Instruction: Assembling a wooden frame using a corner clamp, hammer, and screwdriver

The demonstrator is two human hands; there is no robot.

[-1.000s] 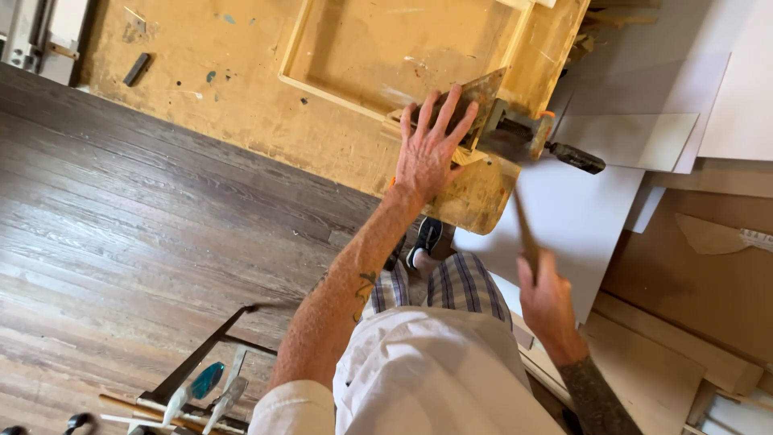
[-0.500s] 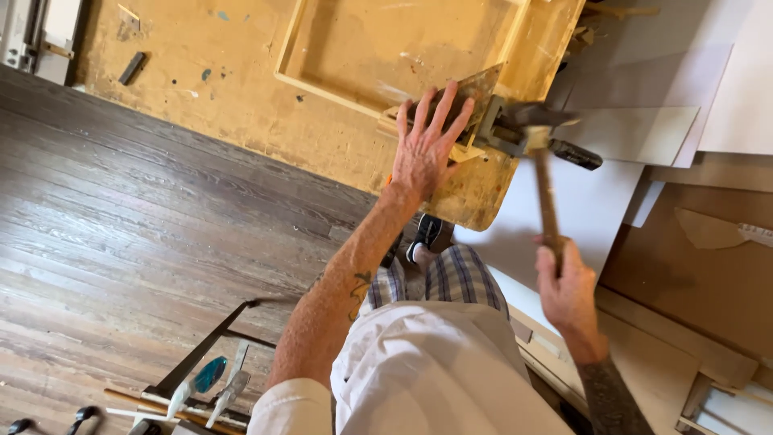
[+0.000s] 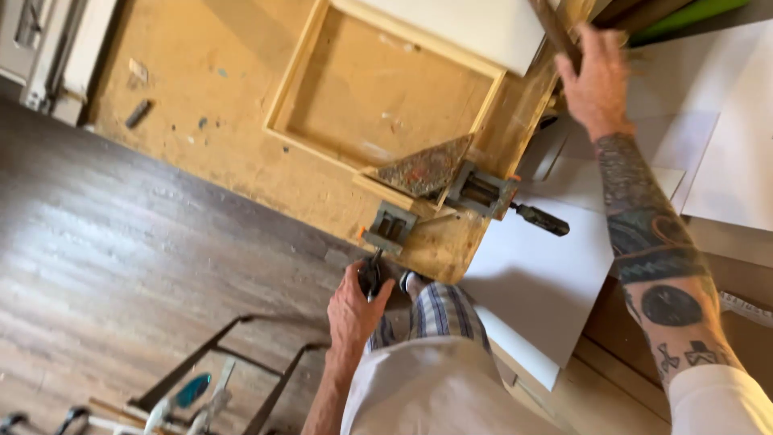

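A grey corner clamp [image 3: 475, 192] grips the near corner of a wooden frame [image 3: 299, 84] lying on a paint-stained workbench [image 3: 217, 97]. A mottled triangular plate [image 3: 423, 169] sits in that corner. My left hand [image 3: 353, 310] is below the bench edge, closed around the clamp's lower black screw handle [image 3: 370, 278]. The clamp's other black handle [image 3: 541, 219] sticks out to the right, untouched. My right hand [image 3: 597, 80] is raised at the top right, wrapped around the brown wooden handle of a hammer [image 3: 555, 31]; the hammer's head is out of view.
White boards [image 3: 535, 282] lie to the right of the bench, with a green strip [image 3: 684, 16] at the top right. Dark wood floor [image 3: 121, 242] spreads on the left. A black metal frame [image 3: 217, 362] and several clamps [image 3: 193, 395] lie at the bottom left.
My left hand left the frame corner and dropped to the clamp's lower handle. My right hand swung the hammer up from beside the clamp to the top right.
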